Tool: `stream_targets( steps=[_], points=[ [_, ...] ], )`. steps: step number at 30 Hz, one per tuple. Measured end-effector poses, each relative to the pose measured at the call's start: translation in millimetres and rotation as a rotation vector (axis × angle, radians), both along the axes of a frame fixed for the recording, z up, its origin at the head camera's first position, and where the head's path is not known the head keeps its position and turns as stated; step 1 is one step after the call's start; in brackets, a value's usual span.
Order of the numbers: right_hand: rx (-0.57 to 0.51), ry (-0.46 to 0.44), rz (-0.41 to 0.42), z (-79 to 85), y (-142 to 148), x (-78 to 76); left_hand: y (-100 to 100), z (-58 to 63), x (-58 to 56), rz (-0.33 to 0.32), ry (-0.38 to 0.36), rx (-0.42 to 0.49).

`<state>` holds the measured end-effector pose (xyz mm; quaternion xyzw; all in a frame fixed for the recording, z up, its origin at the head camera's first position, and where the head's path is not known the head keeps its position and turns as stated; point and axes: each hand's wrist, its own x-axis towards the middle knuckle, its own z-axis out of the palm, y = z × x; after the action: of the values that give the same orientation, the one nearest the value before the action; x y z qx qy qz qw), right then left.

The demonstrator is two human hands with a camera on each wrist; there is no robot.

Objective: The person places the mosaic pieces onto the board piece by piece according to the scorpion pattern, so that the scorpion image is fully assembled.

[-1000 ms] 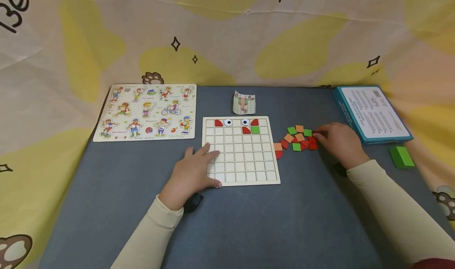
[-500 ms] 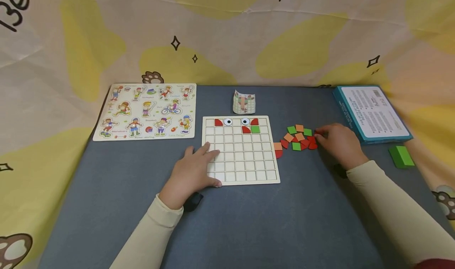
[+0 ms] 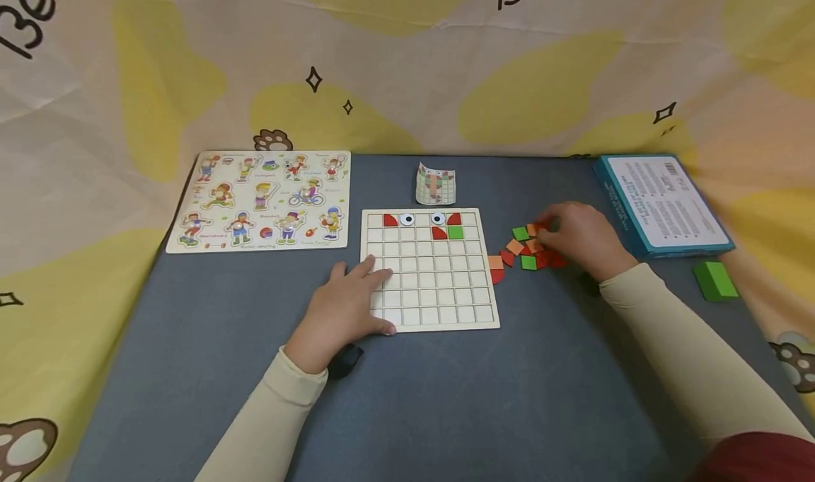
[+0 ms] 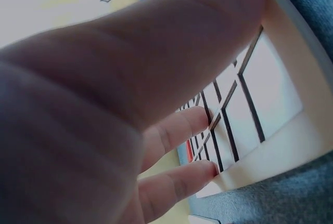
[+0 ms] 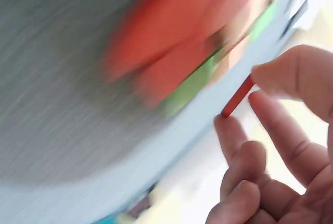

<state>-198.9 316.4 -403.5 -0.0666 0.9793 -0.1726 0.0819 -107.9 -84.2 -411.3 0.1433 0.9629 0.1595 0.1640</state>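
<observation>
From where I stand, the person's right hand (image 3: 586, 238) is at the right side of a loose heap of red, orange and green flat tiles (image 3: 529, 262), and the right wrist view shows its thumb and fingertips pinched together on a thin, flat red piece (image 5: 238, 95). That piece is seen edge-on, so I can't tell its outline; its long edge slants between the thumb and a lower fingertip, clear of the table. What matters most here, I'd judge, is the direction from this pinch to the pale wooden board with a grid of white square cells (image 3: 428, 280): it lies to the person's left, beyond the heap, with its upper rows roughly level with the hand. The left hand (image 3: 344, 312) rests at the board's left side, thumb at the near edge, fingers spread and gripping nothing. So the right hand is nearer the heap, while the left is the one touching the board. Two round eye pieces (image 3: 423, 219), a green square tile (image 3: 455, 233) and a few red rounded pieces (image 3: 454, 219) sit in the top two rows; the lower rows look bare where I can see them. A small curled printed card (image 3: 436, 186) stands just behind the board.
</observation>
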Motion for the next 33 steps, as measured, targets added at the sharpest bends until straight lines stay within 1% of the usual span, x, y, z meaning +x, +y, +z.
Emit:
stream_targets(
  steps=[5, 9, 13, 18, 27, 31, 33],
  points=[
    [-0.056, 0.013, 0.083, 0.3, -46, -9.6, 1, -0.6, -1.8, 0.013, -0.004, 0.0],
    [-0.045, 0.048, 0.158, -3.1, -75, -15.1, 3, -1.0, -3.6, 0.017, -0.003, -0.005],
    [-0.02, 0.074, 0.215, -9.0, -92, -20.5, 5, -0.8, -5.1, 0.026, -0.008, -0.012],
    [0.004, 0.105, 0.254, -15.0, -99, -23.6, 7, -1.7, -6.6, 0.031, -0.01, -0.012],
    [0.093, 0.207, 0.312, -21.3, -99, -16.9, 7, -5.4, -6.8, 0.03, 0.004, -0.012],
    [0.094, 0.249, 0.331, -24.5, -99, -16.7, 7, -5.9, -7.2, 0.029, 0.007, -0.014],
    [0.076, 0.244, 0.332, -25.4, -99, -17.1, 7, -6.2, -7.3, 0.027, 0.007, -0.014]
  ],
)
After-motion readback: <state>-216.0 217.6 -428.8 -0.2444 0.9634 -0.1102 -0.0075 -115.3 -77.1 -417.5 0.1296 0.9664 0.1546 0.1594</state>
